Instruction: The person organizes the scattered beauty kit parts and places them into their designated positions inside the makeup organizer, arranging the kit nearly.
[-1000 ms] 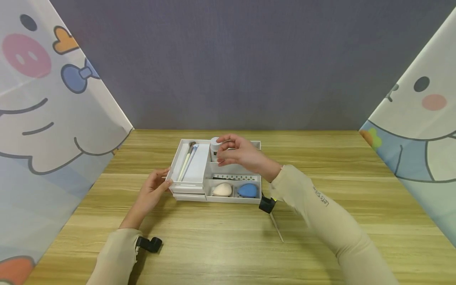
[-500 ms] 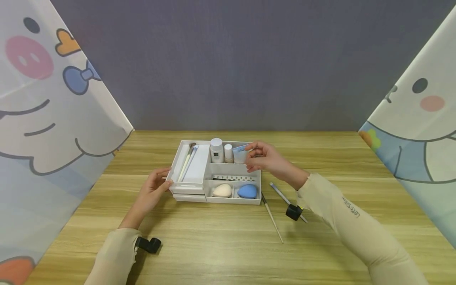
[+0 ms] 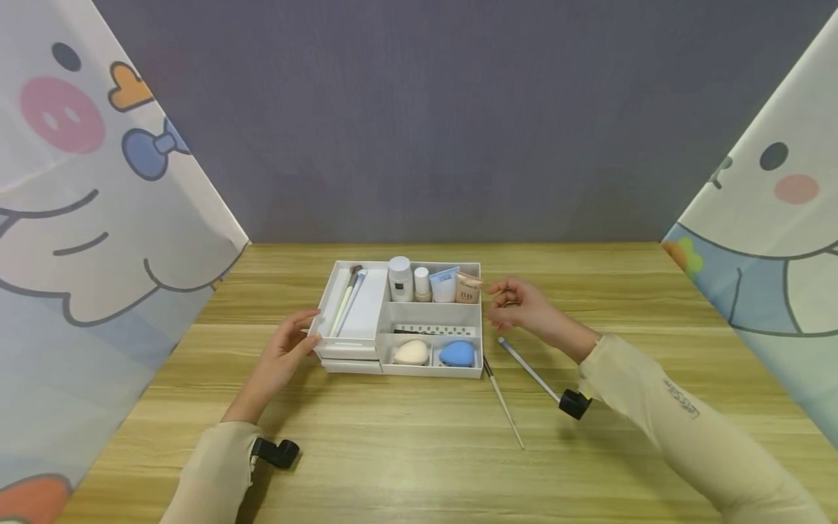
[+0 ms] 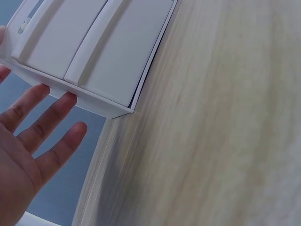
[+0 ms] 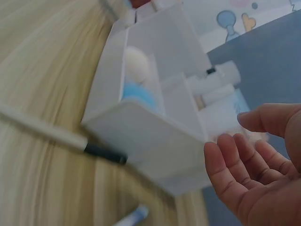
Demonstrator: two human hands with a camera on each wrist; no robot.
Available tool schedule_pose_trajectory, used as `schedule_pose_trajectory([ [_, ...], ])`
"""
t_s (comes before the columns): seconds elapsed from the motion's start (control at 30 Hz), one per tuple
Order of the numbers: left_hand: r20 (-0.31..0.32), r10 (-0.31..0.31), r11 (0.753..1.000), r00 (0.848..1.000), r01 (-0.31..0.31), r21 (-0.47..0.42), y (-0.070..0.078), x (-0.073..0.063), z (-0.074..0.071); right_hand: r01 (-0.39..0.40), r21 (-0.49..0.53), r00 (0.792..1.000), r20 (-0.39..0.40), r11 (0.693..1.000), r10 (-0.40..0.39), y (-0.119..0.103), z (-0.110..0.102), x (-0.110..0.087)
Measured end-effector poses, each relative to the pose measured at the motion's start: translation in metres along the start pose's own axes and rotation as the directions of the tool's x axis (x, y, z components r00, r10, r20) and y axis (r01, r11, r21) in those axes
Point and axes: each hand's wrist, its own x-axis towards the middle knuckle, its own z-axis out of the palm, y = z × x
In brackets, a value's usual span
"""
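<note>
A white cosmetics organizer [image 3: 428,314] with drawers stands on the table. My left hand [image 3: 278,356] touches its left side, fingers fairly straight, thumb at the front corner; in the left wrist view the fingertips [image 4: 66,101] meet the side beside the drawer fronts [image 4: 124,56]. Just right of the organizer hovers my right hand [image 3: 527,313], empty, fingers loosely bent. Nearest it stands a beige BB cream tube [image 3: 468,289], beside a blue-and-white tube [image 3: 444,285], a small white-capped bottle [image 3: 422,285] and a larger white bottle [image 3: 401,280]. Cream [image 3: 411,352] and blue makeup sponges [image 3: 457,354] fill the front compartments.
Two makeup brushes [image 3: 343,309] lie in the organizer's left top tray. A perforated strip [image 3: 435,330] sits in the middle compartment. On the table at right lie a dark-tipped brush [image 3: 504,404] and a bluish brush [image 3: 527,366]. A grey wall [image 3: 458,124] rises behind.
My right hand has moved right, from above the back compartment to beyond the organizer's right side, uncovering the bottles, both tubes and the bluish brush. My left hand stays at the left side.
</note>
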Motion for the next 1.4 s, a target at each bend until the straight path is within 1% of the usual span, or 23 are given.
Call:
schedule_pose_trajectory([
  [0.2, 0.0, -0.014, 1.0, 1.0, 0.014, 0.012, 0.001, 0.0, 0.0, -0.049, -0.077, 0.999, -0.004, 0.996, 0.049, 0.016, -0.013, -0.011],
  [0.37, -0.005, -0.014, 1.0, 1.0, 0.014, 0.01, 0.001, 0.0, 0.001, -0.097, -0.148, 0.995, 0.01, 0.984, 0.1, 0.029, -0.02, -0.019],
  [0.47, -0.012, -0.013, 1.0, 1.0, 0.013, 0.001, 0.002, 0.0, 0.001, -0.135, -0.182, 0.99, 0.022, 0.974, 0.141, 0.035, -0.021, -0.023],
  [0.7, -0.028, -0.001, 1.0, 1.0, 0.0, -0.023, 0.001, -0.001, 0.003, -0.186, -0.254, 0.979, 0.038, 0.949, 0.202, 0.042, -0.023, -0.028],
  [0.9, -0.032, 0.016, 1.0, 0.999, -0.016, -0.013, 0.0, -0.001, 0.003, -0.234, -0.312, 0.969, 0.003, 0.921, 0.247, 0.045, -0.02, -0.028],
  [1.03, -0.038, -0.001, 1.0, 0.999, 0.001, 0.005, 0.002, -0.001, 0.004, -0.244, -0.357, 0.966, -0.002, 0.902, 0.26, 0.044, -0.018, -0.027],
  [1.13, -0.041, -0.008, 1.0, 0.999, 0.008, 0.012, 0.003, -0.001, 0.004, -0.238, -0.397, 0.964, 0.012, 0.886, 0.265, 0.041, -0.015, -0.027],
  [1.3, -0.044, -0.009, 1.0, 0.999, 0.009, 0.01, 0.002, -0.001, 0.004, -0.229, -0.469, 0.964, 0.012, 0.853, 0.266, 0.039, -0.011, -0.027],
  [1.4, -0.045, -0.004, 1.0, 0.999, 0.004, 0.008, 0.002, -0.001, 0.004, -0.221, -0.496, 0.966, 0.009, 0.84, 0.259, 0.038, -0.008, -0.027],
])
